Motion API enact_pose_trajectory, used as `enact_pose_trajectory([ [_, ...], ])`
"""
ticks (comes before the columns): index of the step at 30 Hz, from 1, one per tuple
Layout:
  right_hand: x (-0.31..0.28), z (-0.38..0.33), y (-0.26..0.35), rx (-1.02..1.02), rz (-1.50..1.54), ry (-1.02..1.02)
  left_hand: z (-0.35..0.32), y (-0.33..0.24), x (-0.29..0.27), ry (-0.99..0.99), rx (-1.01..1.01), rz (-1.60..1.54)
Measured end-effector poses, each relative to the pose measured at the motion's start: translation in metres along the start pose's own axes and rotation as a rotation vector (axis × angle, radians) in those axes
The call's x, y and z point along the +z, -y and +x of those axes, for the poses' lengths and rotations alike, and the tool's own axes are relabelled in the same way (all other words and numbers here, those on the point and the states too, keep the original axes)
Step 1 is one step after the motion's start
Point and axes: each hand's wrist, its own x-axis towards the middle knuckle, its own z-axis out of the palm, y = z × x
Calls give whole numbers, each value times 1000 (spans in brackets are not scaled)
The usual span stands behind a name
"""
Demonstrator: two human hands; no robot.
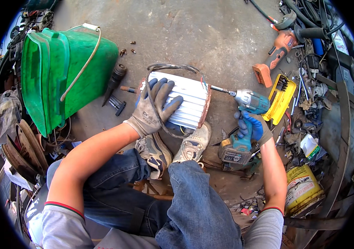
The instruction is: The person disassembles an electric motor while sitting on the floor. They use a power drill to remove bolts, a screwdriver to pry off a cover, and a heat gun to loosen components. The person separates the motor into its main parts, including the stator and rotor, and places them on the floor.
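My left hand (154, 106), in a grey glove with dark fingertips, lies with its fingers spread on a silver finned motor housing (190, 99). A dark cable (181, 66) loops round the housing and passes across that hand. From the housing's left end sticks out a rusty shaft (128, 89). My right hand (255, 126), also gloved, is closed round the handle of a teal cordless impact wrench (256, 101). The wrench's long socket extension (220, 89) points left and meets the housing's right end. Whether it sits on a fastener there I cannot make out.
A green bucket (81, 62) lies on its side at left, beside a black-handled tool (115, 76) and several loose bolts (123, 52). On the right are an open yellow bit case (281, 99), an orange angle grinder (280, 50), a yellow tin (303, 189) and scrap. My shoes (195, 143) flank the housing's near side.
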Motion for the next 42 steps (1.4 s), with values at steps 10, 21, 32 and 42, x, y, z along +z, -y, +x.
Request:
enact_pose_trajectory([
  [10,3,-1,2,-42,-94,-25,0,0,1,-13,-3,-3],
  [21,-4,-1,-4,-52,-19,52,-1,0,2,2,-7,-2],
  [32,-6,-4,-3,-52,-15,52,-2,6,-19,160,80,19],
  [42,-7,-17,-12,-91,3,-12,3,44,-118,231,115,-172],
])
